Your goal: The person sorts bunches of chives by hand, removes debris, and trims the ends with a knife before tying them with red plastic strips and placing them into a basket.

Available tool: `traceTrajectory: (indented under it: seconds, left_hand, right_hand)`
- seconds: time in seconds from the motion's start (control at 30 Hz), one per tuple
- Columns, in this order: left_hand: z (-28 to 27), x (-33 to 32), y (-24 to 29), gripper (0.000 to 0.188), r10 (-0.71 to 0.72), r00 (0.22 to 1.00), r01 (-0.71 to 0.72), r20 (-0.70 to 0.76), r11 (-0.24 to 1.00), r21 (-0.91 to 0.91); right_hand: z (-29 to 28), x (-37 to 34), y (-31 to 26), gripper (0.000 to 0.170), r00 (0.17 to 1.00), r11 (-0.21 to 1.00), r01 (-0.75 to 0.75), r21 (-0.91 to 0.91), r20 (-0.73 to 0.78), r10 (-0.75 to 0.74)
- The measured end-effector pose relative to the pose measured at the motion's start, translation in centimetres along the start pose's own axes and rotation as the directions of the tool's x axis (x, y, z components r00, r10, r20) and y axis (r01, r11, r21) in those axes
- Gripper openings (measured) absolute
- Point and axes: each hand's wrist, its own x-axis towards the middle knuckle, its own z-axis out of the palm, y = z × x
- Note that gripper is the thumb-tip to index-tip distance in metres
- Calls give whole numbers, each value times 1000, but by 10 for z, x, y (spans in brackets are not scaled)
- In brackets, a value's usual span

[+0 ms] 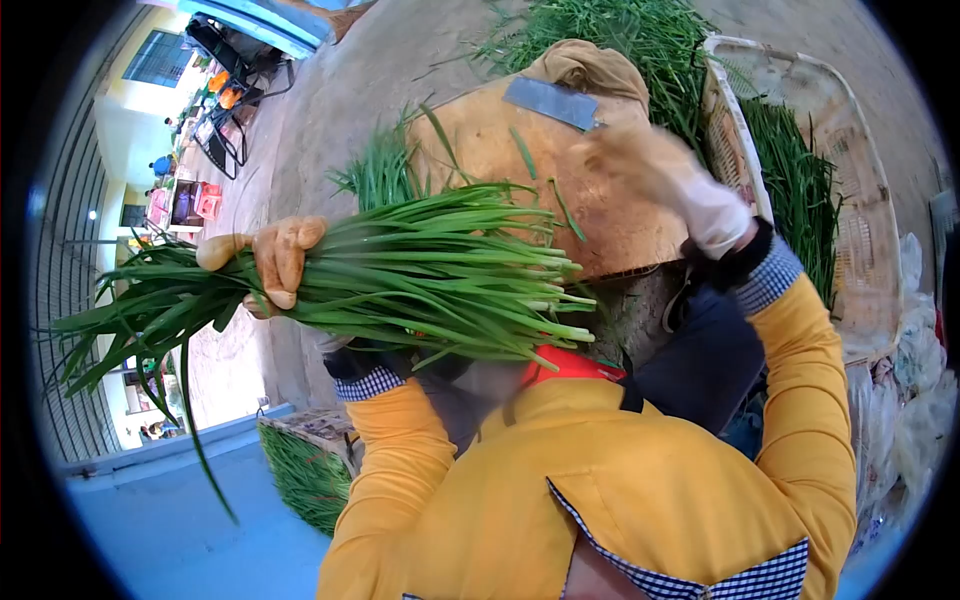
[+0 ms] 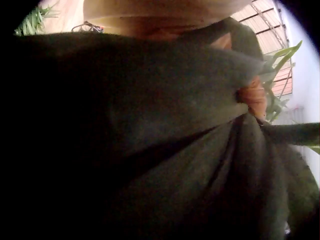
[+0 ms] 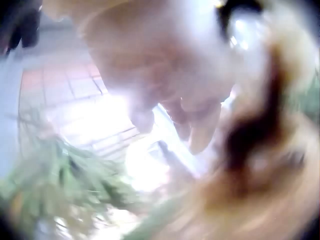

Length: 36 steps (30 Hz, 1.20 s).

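Observation:
My left hand, in a tan glove, grips a thick bunch of garlic chives around its leafy part. The pale cut ends point right, and long leaves hang off to the left. In the left wrist view dark leaves fill most of the frame. My right hand, also gloved, is blurred over the right side of a brown board, close beside a grey cleaver blade lying there. In the right wrist view its fingers point downward, loosely bent.
Loose green leaves lie on the board, with a small heap of chives at its left edge. A brown cloth is bunched at the back. To the right stands a plastic crate with chives; more greens pile behind. Plastic bags lie at right.

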Motion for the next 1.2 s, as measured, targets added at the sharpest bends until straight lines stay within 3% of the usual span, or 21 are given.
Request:
traceTrajectory:
  seconds: [0.03,0.07,0.2,0.27,0.3,0.37,0.47,0.57,0.63,0.67,0.7,0.77,0.83,0.87,0.97,1.0,1.03,1.1,1.13,1.17,1.2]
  left_hand:
    - [-3,2,-7,46,-12,999,14,51,999,-42]
    - [-5,2,-11,46,-28,998,30,62,999,-28]
    - [-5,7,-15,44,-132,990,131,41,991,29]
    - [-3,6,-12,43,-131,990,130,49,991,19]
    - [-3,6,-12,43,-125,991,124,56,992,9]
    - [0,4,-12,43,-81,995,83,55,996,-40]
    - [-1,-4,7,46,19,1000,-18,-25,1000,7]
    - [-9,-5,13,49,-11,1000,10,10,999,54]
    - [-4,-7,13,35,-26,998,28,-56,999,35]
    - [-7,-14,13,26,18,989,-11,-148,999,50]
    - [-10,-19,11,19,61,970,-47,-236,997,64]
    - [-9,-21,1,21,86,948,-83,-307,996,25]
    - [-5,-20,0,15,166,869,-76,-466,975,207]
    - [-16,-21,6,33,57,925,-6,-377,991,134]
    - [-26,-23,13,54,74,893,36,-444,971,235]
    - [-28,-24,12,54,77,892,34,-445,971,236]
    - [-28,-24,11,53,97,873,29,-477,968,250]
    - [-30,-27,14,51,122,850,26,-513,962,271]
    - [-32,-27,15,49,132,866,-74,-482,988,138]
    - [-34,-27,17,48,144,881,-165,-451,986,-6]
    - [-41,-31,28,44,150,904,-169,-401,986,-10]
  right_hand:
    - [26,-11,-9,32,995,900,95,-426,61,-76]
    - [58,-13,-22,39,982,615,190,-765,150,-117]
    - [91,-3,-14,38,999,706,24,-708,1,-33]
    - [87,-1,-12,30,980,345,200,-917,187,-72]
    - [83,3,-9,30,980,345,198,-918,184,-72]
    - [63,16,4,19,996,117,22,-993,31,79]
    - [-3,28,-8,15,945,68,-47,-997,-67,-321]
    - [-61,49,-34,52,769,-113,-553,-826,-454,-450]
    - [-20,16,-54,55,919,127,-101,-987,-142,-367]
    - [-21,33,-10,65,977,553,212,-806,160,-141]
    - [-23,48,32,75,858,884,293,-364,508,-75]
    - [54,-8,32,81,784,870,450,-200,555,-278]
    - [75,-51,4,83,859,976,-42,-213,491,144]
    - [82,-61,-3,63,837,949,-304,78,498,227]
    - [72,-63,-9,42,750,882,-455,-121,483,453]
    - [66,-69,7,21,775,915,-403,-13,527,349]
    - [67,-77,-2,21,771,915,-403,-20,530,352]
    - [70,-93,-29,18,848,870,160,-466,516,120]
    - [71,-98,-30,16,838,822,336,-461,545,-37]
    - [68,-103,-42,16,837,820,339,-460,546,-40]
    - [64,-110,-62,13,778,697,366,-617,613,135]
